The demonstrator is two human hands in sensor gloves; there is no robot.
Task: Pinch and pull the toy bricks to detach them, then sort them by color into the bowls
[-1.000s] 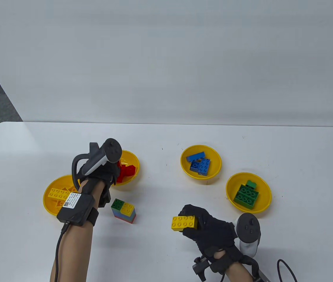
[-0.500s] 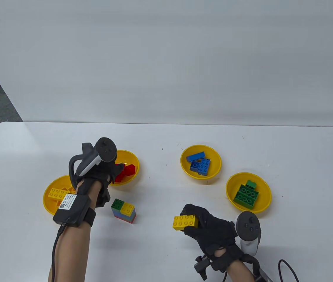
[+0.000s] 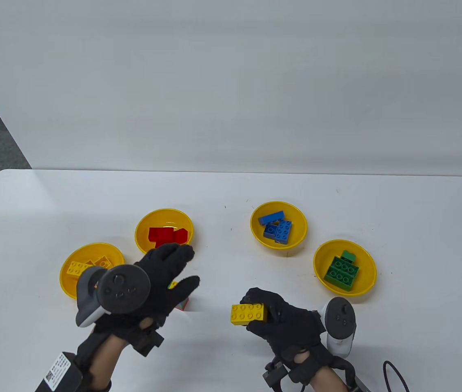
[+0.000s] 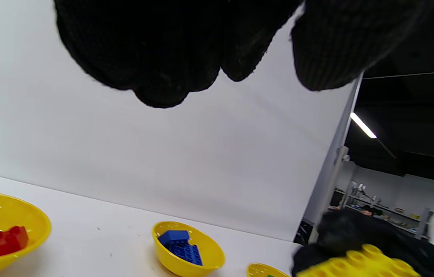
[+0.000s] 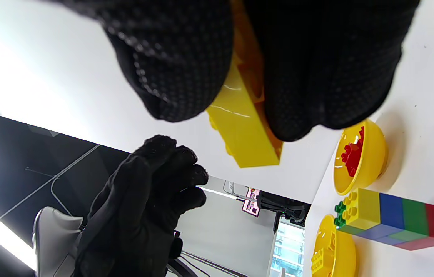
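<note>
My right hand [image 3: 257, 312] grips a yellow 2x4 brick [image 3: 249, 313] above the table's near middle; in the right wrist view the brick [image 5: 244, 127] sits between thumb and fingers. My left hand [image 3: 182, 269] hovers with straight, spread fingers, holding nothing, over the multicolour brick stack [image 3: 182, 304], which it mostly hides. The right wrist view shows the stack [image 5: 394, 219] lying on the table, with yellow, blue, green and red layers. Left of it are the red-brick bowl [image 3: 141, 228] and the yellow-brick bowl [image 3: 67, 261].
A bowl of blue bricks [image 3: 255, 216] and a bowl of green bricks [image 3: 320, 253] stand to the right. A white wall panel rises behind the table's far edge. A black cable [image 3: 394, 371] lies at the near right.
My left hand has drawn back from the red-brick bowl towards the near edge and now covers the stack. My right hand has shifted slightly left with the yellow brick.
</note>
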